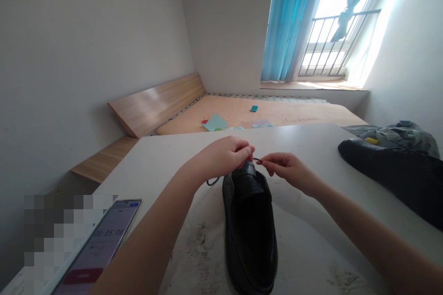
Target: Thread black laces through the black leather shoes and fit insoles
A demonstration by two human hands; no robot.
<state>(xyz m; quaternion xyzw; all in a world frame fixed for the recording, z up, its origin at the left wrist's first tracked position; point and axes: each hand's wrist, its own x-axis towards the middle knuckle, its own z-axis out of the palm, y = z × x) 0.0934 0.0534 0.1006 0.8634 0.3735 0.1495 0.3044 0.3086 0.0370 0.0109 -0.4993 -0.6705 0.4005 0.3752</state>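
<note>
A black leather shoe stands upright on the white table in front of me, its opening toward me and its toe pointing away. My left hand reaches over the far part of the shoe from the left, fingers closed on its upper near the tongue; the fingertips are partly hidden. Between thumb and fingers, my right hand pinches a thin black shoelace just right of the shoe. A loop of lace hangs out at the shoe's left side, below my left wrist.
A phone showing a timer lies at the table's left edge. At the right is a second black shoe, with grey-green cloth behind it. Beyond the white table stands a bed with small packets on it.
</note>
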